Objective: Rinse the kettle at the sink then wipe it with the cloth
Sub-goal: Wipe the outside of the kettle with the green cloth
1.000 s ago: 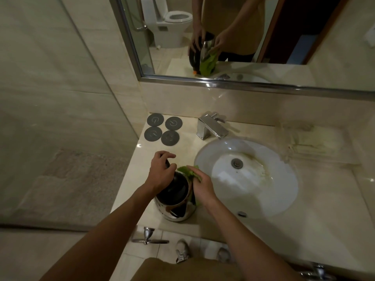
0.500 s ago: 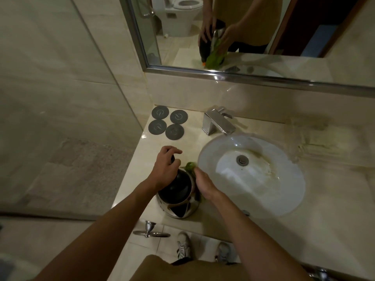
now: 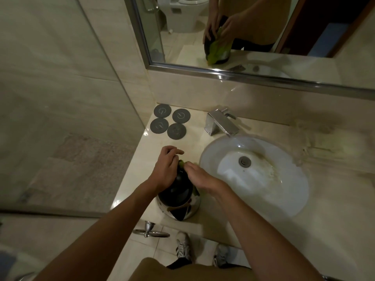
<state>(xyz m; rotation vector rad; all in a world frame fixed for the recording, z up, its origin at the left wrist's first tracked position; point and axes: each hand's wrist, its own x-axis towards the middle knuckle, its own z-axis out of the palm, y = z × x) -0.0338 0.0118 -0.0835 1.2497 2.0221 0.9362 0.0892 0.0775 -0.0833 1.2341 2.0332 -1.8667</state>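
Observation:
A steel kettle with a black lid (image 3: 178,199) stands on the beige counter just left of the white sink basin (image 3: 263,191). My left hand (image 3: 165,169) grips the kettle's top at its far left side. My right hand (image 3: 199,178) lies with straight fingers on the green cloth (image 3: 182,163), pressing it against the kettle's right side. Only small bits of the cloth show past my fingers. The mirror (image 3: 263,37) reflects the cloth draped down the kettle's far side.
A chrome tap (image 3: 221,123) stands behind the basin. Several dark round coasters (image 3: 169,123) lie at the counter's back left. A glass panel (image 3: 60,98) closes the left side. A metal towel ring (image 3: 151,233) hangs below the counter edge.
My right hand has slid with the cloth round the kettle's right side, and less cloth shows. My left hand keeps its hold on top. The camera has tilted down.

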